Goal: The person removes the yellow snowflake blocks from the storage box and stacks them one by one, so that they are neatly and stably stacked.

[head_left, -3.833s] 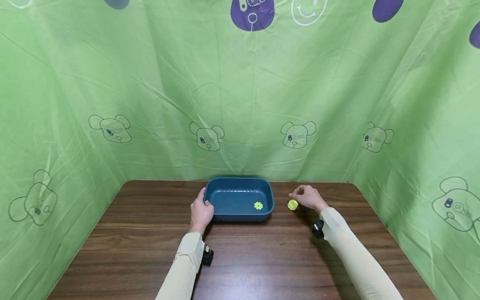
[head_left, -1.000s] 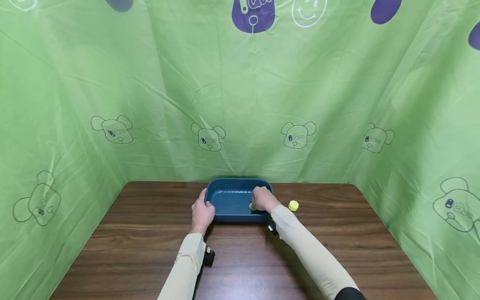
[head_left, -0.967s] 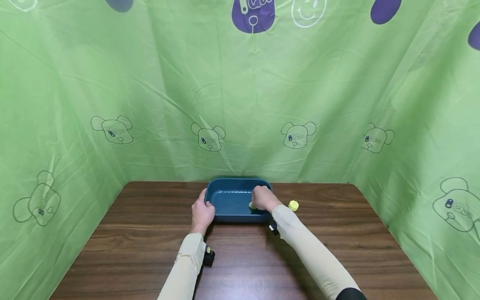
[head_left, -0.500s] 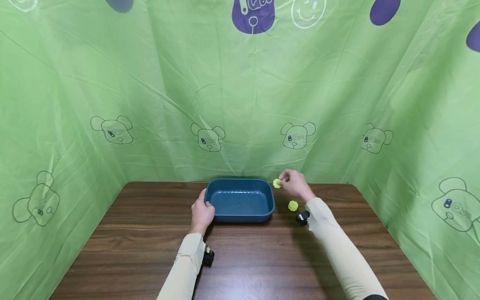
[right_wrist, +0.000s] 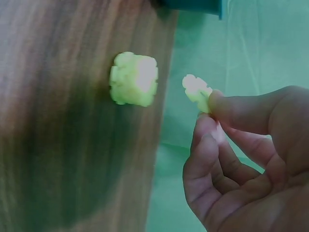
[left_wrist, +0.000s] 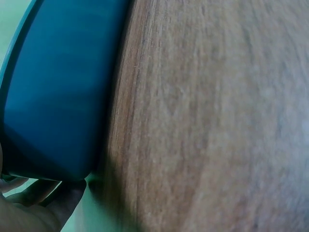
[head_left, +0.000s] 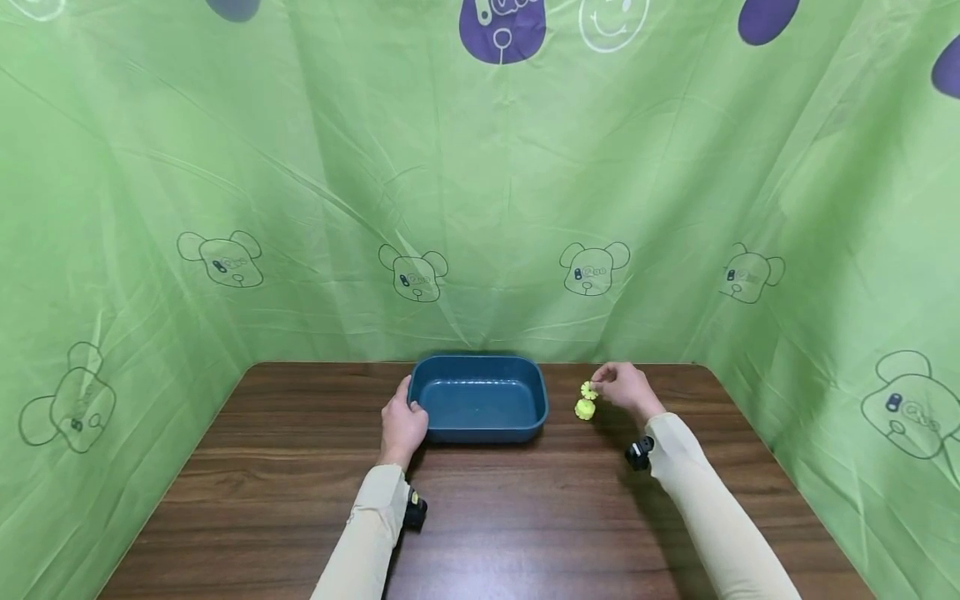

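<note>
My left hand (head_left: 403,425) grips the left end of a dark blue rectangular plastic tub (head_left: 480,436), thumb at the rim and fingers along the outer wall. The left wrist view shows the tub's side wall (left_wrist: 58,87) with fingertips under its corner. To the tub's right, my right hand (head_left: 626,389) pinches a yellow-green, notched, flower-shaped disc (right_wrist: 195,89) between thumb and fingertips. Just in front of that disc, a small stack of similar yellow-green discs (head_left: 585,409) sits on the table. In the right wrist view the stack (right_wrist: 134,79) stands apart from the held disc.
The tub and stack are on a brown wood-grain table (head_left: 510,517), near its back edge. A green printed curtain (head_left: 495,208) hangs behind the table and along both sides. Each wrist wears a small black camera (head_left: 639,452).
My right hand has come out of the tub with a disc and carried it right, to just behind the stack. The disc seen earlier in the tub is gone from there. My left hand stays put.
</note>
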